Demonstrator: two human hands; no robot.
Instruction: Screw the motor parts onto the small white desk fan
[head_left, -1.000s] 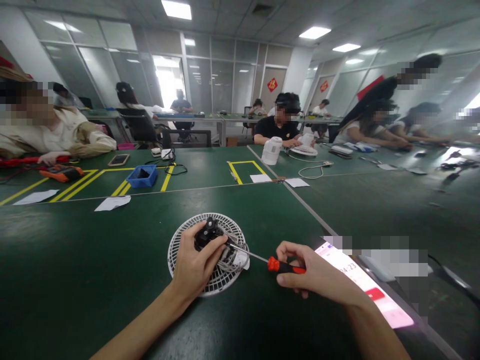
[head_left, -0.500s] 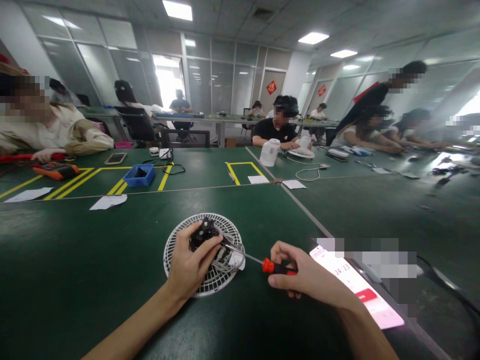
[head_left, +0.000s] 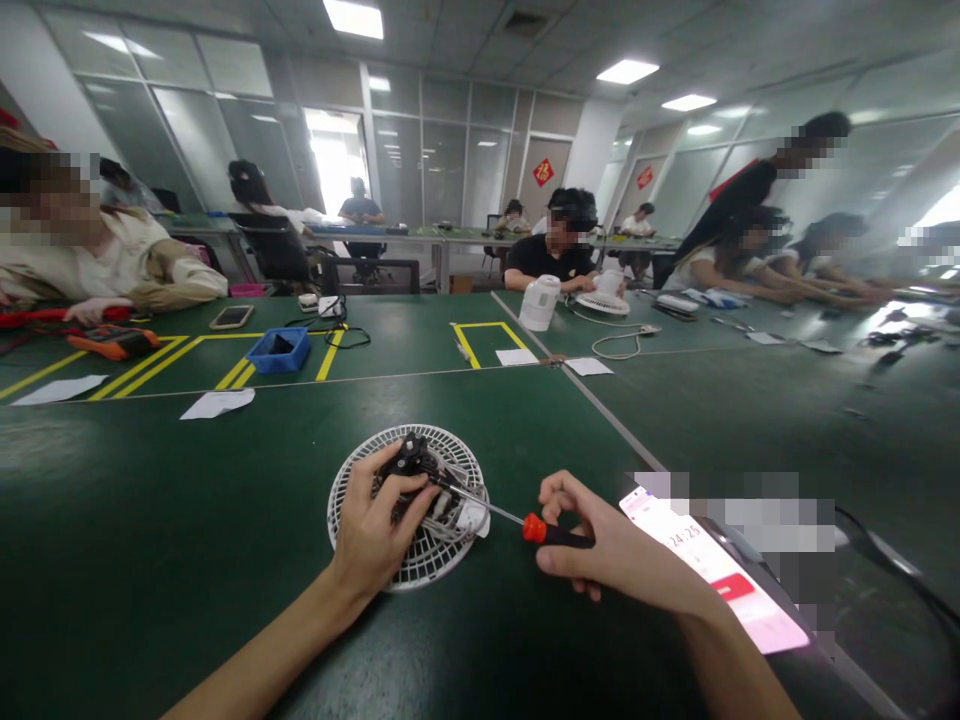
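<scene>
From the head camera, we see our left hand (head_left: pixel 375 525) closed around a black part (head_left: pixel 411 455), which it holds over a round white grille (head_left: pixel 427 572). The grille lies on the green table (head_left: pixel 225 550) in front of us, and a bundled cord (head_left: pixel 439 532) with a white tag (head_left: pixel 472 517) lies on it, beside the part. Our right hand (head_left: pixel 592 545) grips a screwdriver (head_left: pixel 555 534) by its red and black handle. The shaft slants up and leftward to the part, right by our left thumb and forefinger; we cannot tell whether the tip sits in a screw.

Just right of our right wrist we see a phone (head_left: pixel 776 632) with its screen lit. Farther across the table, a blue tray (head_left: pixel 279 360) with something dark in it stands at the left, between an orange meter (head_left: pixel 112 342) and some yellow tape (head_left: pixel 327 357). Beyond the middle, a white housing (head_left: pixel 540 303) stands near a co-worker in black (head_left: pixel 534 262), whose hands are at another white piece (head_left: pixel 604 292).
</scene>
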